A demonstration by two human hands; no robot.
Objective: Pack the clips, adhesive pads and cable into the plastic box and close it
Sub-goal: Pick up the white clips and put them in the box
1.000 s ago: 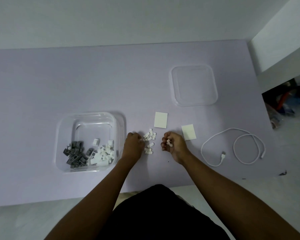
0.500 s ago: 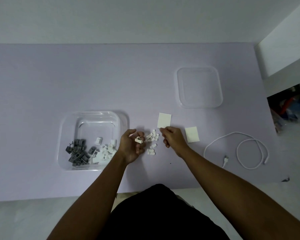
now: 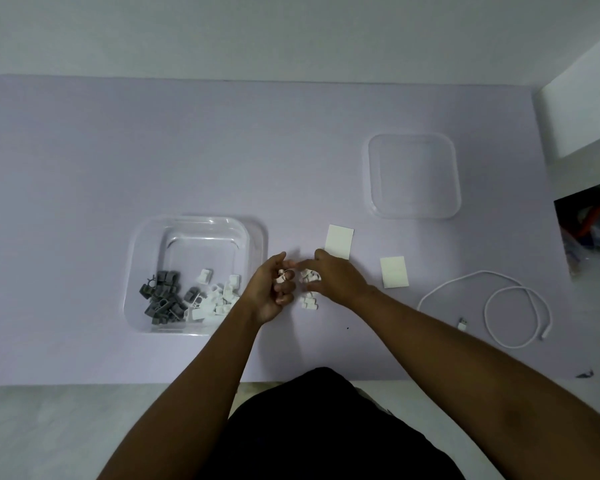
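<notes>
A clear plastic box (image 3: 142, 258) stands open on the lilac table, holding grey clips (image 3: 161, 296) and white clips (image 3: 215, 296). Just right of the box, my left hand (image 3: 269, 292) is cupped palm-up with white clips in its curled fingers. My right hand (image 3: 336, 277) reaches left over a small pile of loose white clips (image 3: 309, 301), its fingers pinching clips beside the left hand. Two white adhesive pads (image 3: 340, 241) (image 3: 394, 271) lie just beyond and right of the hands. A white cable (image 3: 499, 303) lies looped at the right.
The clear lid (image 3: 413, 176) lies flat at the back right of the table. The table's near edge (image 3: 84, 384) runs just before my body. A white wall block (image 3: 582, 119) and dark clutter (image 3: 589, 230) sit off the right end.
My right hand has moved left over the clip pile toward my left hand. The left hand stays cupped with white clips, slightly raised.
</notes>
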